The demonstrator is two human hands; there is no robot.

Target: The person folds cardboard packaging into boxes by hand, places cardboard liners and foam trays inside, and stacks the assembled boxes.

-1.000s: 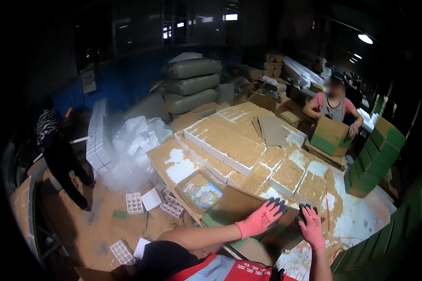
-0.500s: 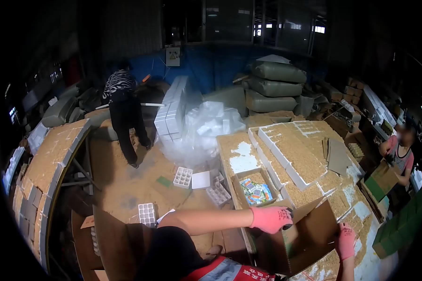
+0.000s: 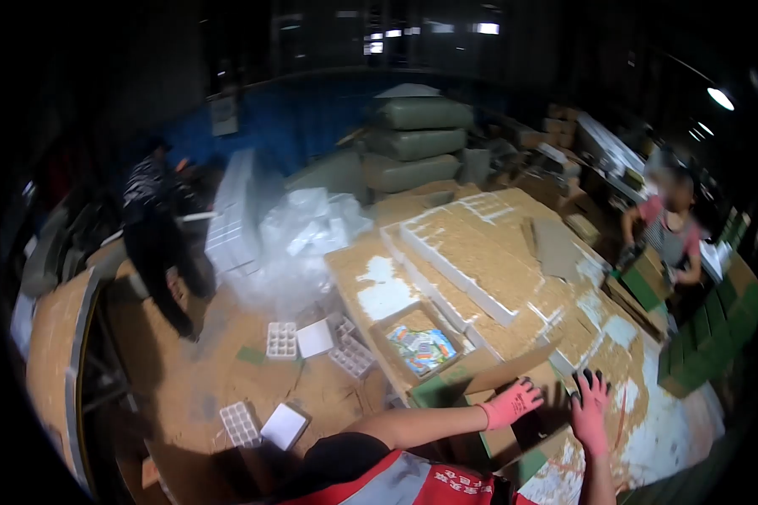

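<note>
Left hand: in a coral-pink knit glove with dark fingertips [image 3: 512, 406], it lies at the raised flap, fingers slightly bent; I can't tell from here whether it pinches the board or only rests there
Right hand: in a matching pink glove [image 3: 590, 412], fingers spread and closed on nothing, just beside the box's right edge
Brown-and-green cardboard box: on the near edge of the table, between and below the two hands, one brown flap [image 3: 509, 368] standing up; by my reading it's partway, walls up and top unclosed
Box's inside: in deep shadow and partly behind the gloves, so I can't make out whether anything is in it, nor how its bottom is
Open brown carton: just beyond the box on the left, its wall [image 3: 451, 322] around colourful printed packets [image 3: 421, 347]; the print is too small to read
Green-and-brown box stack: at the right [image 3: 707, 345], lower end fading into the dark
Co-worker: beyond the table [image 3: 678, 227], at another green-and-brown box [image 3: 646, 278]; hands blurred, grip unclear
</note>
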